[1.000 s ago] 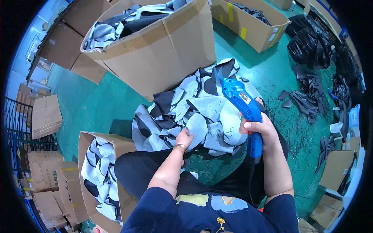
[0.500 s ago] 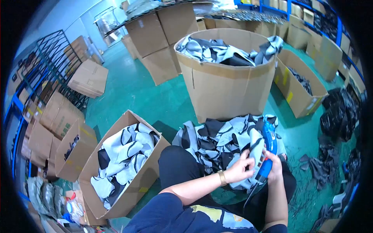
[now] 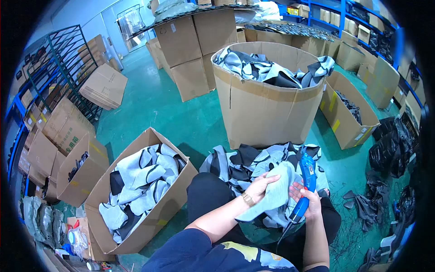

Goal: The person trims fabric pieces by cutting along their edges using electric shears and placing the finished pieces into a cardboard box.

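Note:
My left hand grips a pale grey piece of fabric by its upper edge, the sheet hanging over my lap. A gold-coloured watch band is on that wrist. In my right hand is a blue corded power tool, its head pointing up and away from me and its cord trailing down to my lap; its exact kind I cannot make out. Some right fingers stretch toward the fabric. Beyond both hands, a heap of grey and black fabric pieces lies on the floor against a big carton.
At my left stands an open carton full of similar pieces. The tall round-sided carton ahead holds more. A long carton and black plastic bags are on the right. Dark scraps litter the green floor.
My left hand has moved left and up, drawing the fabric piece away from the tool and spreading it. The tool has shifted slightly left and down in my right hand.

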### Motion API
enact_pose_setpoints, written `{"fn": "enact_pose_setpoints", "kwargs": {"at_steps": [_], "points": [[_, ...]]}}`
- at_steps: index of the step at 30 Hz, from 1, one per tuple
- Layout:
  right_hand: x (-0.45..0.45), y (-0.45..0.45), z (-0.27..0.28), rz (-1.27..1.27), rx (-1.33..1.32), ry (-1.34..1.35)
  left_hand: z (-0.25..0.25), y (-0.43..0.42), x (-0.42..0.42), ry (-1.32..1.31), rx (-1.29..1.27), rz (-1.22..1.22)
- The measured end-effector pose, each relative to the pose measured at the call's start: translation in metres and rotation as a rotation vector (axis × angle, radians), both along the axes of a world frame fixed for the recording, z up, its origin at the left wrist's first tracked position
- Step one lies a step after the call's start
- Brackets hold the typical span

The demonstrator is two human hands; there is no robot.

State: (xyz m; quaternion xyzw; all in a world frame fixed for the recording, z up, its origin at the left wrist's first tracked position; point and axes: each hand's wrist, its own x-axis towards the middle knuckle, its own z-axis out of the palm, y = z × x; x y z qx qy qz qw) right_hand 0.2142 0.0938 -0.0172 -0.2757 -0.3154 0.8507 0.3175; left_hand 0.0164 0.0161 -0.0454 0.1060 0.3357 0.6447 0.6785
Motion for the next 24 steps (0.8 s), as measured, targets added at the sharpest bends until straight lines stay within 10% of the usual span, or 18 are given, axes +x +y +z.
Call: {"fn": "enact_pose_setpoints", "kwargs": {"at_steps": [10,24], "points": [[-0.009,-0.003,-0.002,0.049,0.054,-0.171,0.019,0.004,0.000,-0.384,-0.009,-0.033],[-0.013,-0.006,-0.007,0.134,0.132,-0.147,0.005,0.002,-0.002,0.129,0.030,0.164]]}}
